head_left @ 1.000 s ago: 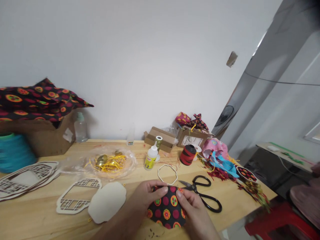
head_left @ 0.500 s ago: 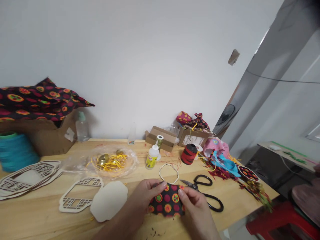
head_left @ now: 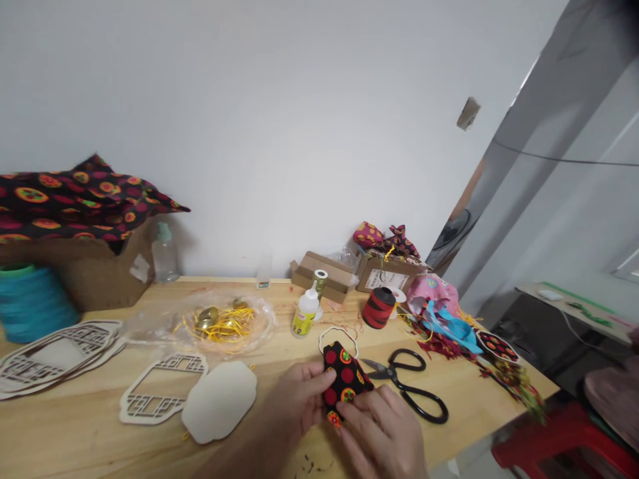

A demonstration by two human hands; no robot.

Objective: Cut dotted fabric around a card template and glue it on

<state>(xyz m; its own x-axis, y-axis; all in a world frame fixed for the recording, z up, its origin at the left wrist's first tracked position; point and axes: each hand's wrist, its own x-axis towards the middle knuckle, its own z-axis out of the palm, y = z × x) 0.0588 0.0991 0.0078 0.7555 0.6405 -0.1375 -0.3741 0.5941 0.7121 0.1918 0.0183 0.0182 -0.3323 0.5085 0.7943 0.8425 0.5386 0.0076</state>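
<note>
A piece of black fabric (head_left: 344,372) printed with red and orange rounds is held up just above the table, partly folded. My left hand (head_left: 303,394) pinches its left edge between thumb and fingers. With its fingers closed on the lower right part, my right hand (head_left: 384,426) covers that corner. Behind the fabric lies a thin pale scalloped ring (head_left: 355,342), partly hidden by it. Black-handled scissors (head_left: 407,386) rest to the right, their blades towards the fabric. A white glue bottle (head_left: 304,313) with a yellow label stands upright beyond my hands.
Pale cut-out panels (head_left: 144,402) and a plain scalloped board (head_left: 219,402) lie at left. Behind them is a plastic bag (head_left: 264,319) with yellow cords. A red-and-black thread spool (head_left: 378,308), blue ribbon (head_left: 456,329) and cardboard boxes (head_left: 324,273) stand or lie farther back.
The fabric was spread flat between both hands; now it is turned and folded, with its top raised over the ring. My right hand has moved in over its lower right part.
</note>
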